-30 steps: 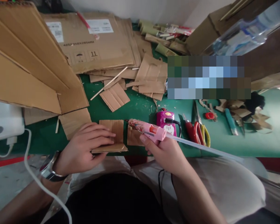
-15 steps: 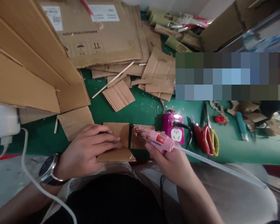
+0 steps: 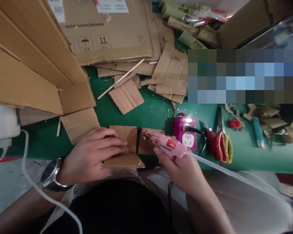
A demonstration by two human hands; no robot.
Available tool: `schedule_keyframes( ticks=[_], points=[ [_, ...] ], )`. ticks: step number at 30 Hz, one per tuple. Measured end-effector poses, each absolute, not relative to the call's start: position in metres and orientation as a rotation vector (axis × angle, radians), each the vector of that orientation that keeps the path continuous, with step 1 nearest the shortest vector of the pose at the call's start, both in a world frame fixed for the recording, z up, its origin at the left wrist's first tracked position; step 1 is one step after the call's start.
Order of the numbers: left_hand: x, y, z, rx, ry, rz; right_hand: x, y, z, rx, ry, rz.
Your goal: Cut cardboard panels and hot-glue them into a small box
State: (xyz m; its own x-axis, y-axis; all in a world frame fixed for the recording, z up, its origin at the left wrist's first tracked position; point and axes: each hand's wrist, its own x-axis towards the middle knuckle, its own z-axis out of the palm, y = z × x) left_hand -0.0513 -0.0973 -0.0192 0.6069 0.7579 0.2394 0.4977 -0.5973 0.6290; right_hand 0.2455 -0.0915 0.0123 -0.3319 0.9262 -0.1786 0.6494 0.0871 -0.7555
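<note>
My left hand point(image 3: 92, 154) lies flat with fingers stretched over a small folded cardboard piece point(image 3: 123, 148) at the near edge of the green table point(image 3: 148, 110). My right hand point(image 3: 180, 167) grips a pink hot glue gun point(image 3: 164, 143). Its nozzle points left at the seam between that piece and a second cardboard flap point(image 3: 146, 146). A long clear glue stick point(image 3: 234, 177) trails out of the gun's back toward the right. A watch sits on my left wrist.
A pink power socket point(image 3: 184, 133) with a black plug stands just behind the gun. Red and yellow scissors point(image 3: 221, 141) and a blue knife point(image 3: 258, 131) lie to the right. Large cardboard sheets point(image 3: 39, 58) and scraps point(image 3: 171, 76) crowd the back and left. A white cable point(image 3: 34, 185) hangs at left.
The view has shifted, so everything sits slightly lower and to the right. My right hand has brought the glue gun's nozzle closer to the cardboard seam. My left hand keeps pressing the piece.
</note>
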Motion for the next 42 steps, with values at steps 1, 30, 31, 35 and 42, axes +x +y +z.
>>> schedule_keyframes(
  ticks=[1, 30, 31, 35, 42],
  points=[
    [-0.0514, -0.0972, -0.0188, 2.325, 0.989, 0.669, 0.2454, -0.0913, 0.0120, -1.548, -2.038, 1.101],
    [-0.0519, -0.0973, -0.0164, 2.320, 1.017, 0.657, 0.2459, -0.0930, 0.0103, -1.549, -2.053, 1.073],
    [-0.0520, -0.0973, -0.0164, 2.321, 1.014, 0.660, 0.2458, -0.0928, 0.0104, -1.548, -2.046, 1.090],
    [-0.0518, -0.0969, -0.0154, 2.318, 1.013, 0.646, 0.2453, -0.0921, 0.0103, -1.567, -2.035, 1.121],
    [-0.0515, -0.0954, -0.0142, 2.343, 1.008, 0.641, 0.2454, -0.0946, 0.0110, -1.619, -2.062, 1.064]
  ],
)
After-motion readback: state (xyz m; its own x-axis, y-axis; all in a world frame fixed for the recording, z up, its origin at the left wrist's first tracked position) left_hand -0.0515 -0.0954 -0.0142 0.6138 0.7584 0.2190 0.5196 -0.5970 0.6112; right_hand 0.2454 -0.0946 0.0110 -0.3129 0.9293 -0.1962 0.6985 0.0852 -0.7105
